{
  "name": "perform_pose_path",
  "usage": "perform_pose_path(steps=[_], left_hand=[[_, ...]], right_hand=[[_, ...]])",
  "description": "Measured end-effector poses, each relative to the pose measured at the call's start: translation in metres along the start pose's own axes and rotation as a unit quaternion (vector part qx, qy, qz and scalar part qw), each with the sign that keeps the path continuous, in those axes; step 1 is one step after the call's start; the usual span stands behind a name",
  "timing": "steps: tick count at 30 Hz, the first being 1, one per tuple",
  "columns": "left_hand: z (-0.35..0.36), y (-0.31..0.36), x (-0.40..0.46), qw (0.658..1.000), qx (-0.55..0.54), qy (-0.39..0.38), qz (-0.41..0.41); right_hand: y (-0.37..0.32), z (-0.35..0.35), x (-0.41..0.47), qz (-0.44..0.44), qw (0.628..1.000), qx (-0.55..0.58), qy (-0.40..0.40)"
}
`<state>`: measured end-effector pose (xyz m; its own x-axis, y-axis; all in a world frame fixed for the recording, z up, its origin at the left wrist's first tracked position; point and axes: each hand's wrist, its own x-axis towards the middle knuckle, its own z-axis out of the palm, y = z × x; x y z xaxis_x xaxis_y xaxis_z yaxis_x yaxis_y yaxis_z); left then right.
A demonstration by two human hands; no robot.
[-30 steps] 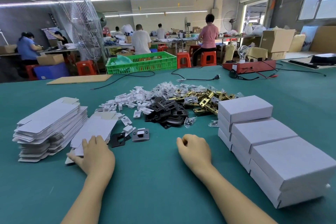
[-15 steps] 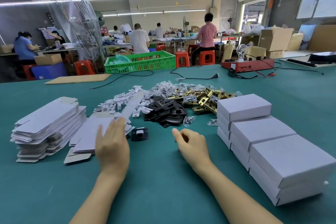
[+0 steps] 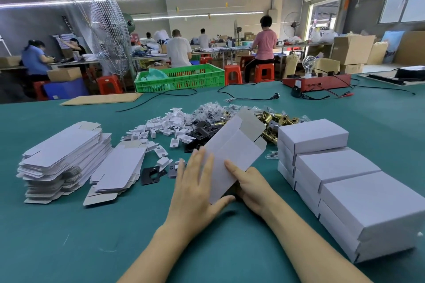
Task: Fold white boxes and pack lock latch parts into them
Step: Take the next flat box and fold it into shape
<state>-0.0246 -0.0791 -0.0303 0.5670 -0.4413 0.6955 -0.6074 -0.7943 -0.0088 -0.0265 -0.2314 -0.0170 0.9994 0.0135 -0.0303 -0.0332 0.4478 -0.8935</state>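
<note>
A flat white box blank (image 3: 232, 151) is held tilted above the green table, its grey flaps pointing away from me. My left hand (image 3: 195, 186) holds its near left edge, thumb under the bottom corner. My right hand (image 3: 248, 184) grips it from beneath, with the thumb lying on its white face. Two stacks of flat blanks (image 3: 62, 158) (image 3: 119, 167) lie at the left. Folded white boxes (image 3: 340, 167) are stacked at the right. Behind the blank lies a pile of black plates (image 3: 197, 133), brass latch parts (image 3: 273, 119), small white pieces (image 3: 158, 128) and bagged screws (image 3: 209, 110).
Two black plates (image 3: 150, 174) lie loose near the smaller stack. Black cables (image 3: 250, 98), a red test box with a bulb (image 3: 317, 81), a cardboard sheet (image 3: 101, 99) and a green crate (image 3: 181, 78) are farther back. Other people work at distant tables.
My left hand lifted one blank off the smaller stack and carried it right to the middle. My right hand opened from a loose fist and took hold of it.
</note>
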Motion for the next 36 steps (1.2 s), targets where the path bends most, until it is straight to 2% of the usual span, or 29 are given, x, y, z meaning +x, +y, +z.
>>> perform_pose_path(steps=[5,9,11,13,14,16,17,21,25,27,31,36], left_hand=[[-0.001,0.003,0.003,0.995,0.061,-0.008,-0.082],[0.002,0.0,0.002,0.994,0.052,0.047,-0.087],[0.001,-0.003,0.004,0.993,0.061,0.07,-0.073],[-0.001,-0.008,0.005,0.989,0.099,0.084,-0.067],[-0.003,-0.011,0.005,0.987,0.115,0.09,-0.07],[-0.003,-0.015,0.005,0.982,0.139,0.098,-0.08],[-0.003,-0.017,0.005,0.981,0.141,0.099,-0.084],[0.0,-0.019,0.004,0.984,0.125,0.108,-0.067],[0.003,-0.015,0.005,0.981,0.115,0.147,-0.044],[0.003,-0.014,0.005,0.978,0.119,0.167,-0.042],[0.003,-0.016,0.005,0.973,0.126,0.186,-0.044],[0.0,-0.013,0.005,0.973,0.125,0.189,-0.043]], right_hand=[[0.014,0.014,-0.003,0.001,0.998,-0.032,-0.056],[0.015,0.018,-0.004,0.002,0.998,-0.019,-0.065],[0.011,0.02,-0.005,-0.02,0.999,0.004,-0.032],[0.003,0.022,-0.005,-0.114,0.99,-0.056,0.059],[-0.003,0.021,-0.005,-0.178,0.968,-0.122,0.125],[-0.015,0.018,-0.006,-0.285,0.901,-0.209,0.251],[-0.021,0.016,-0.008,-0.324,0.876,-0.223,0.277],[-0.032,0.02,-0.012,-0.423,0.811,-0.341,0.219],[-0.029,0.031,-0.013,-0.453,0.75,-0.451,0.17],[-0.029,0.035,-0.014,-0.436,0.755,-0.466,0.152],[-0.034,0.036,-0.014,-0.366,0.8,-0.466,0.096],[-0.036,0.037,-0.015,-0.323,0.796,-0.502,0.099]])
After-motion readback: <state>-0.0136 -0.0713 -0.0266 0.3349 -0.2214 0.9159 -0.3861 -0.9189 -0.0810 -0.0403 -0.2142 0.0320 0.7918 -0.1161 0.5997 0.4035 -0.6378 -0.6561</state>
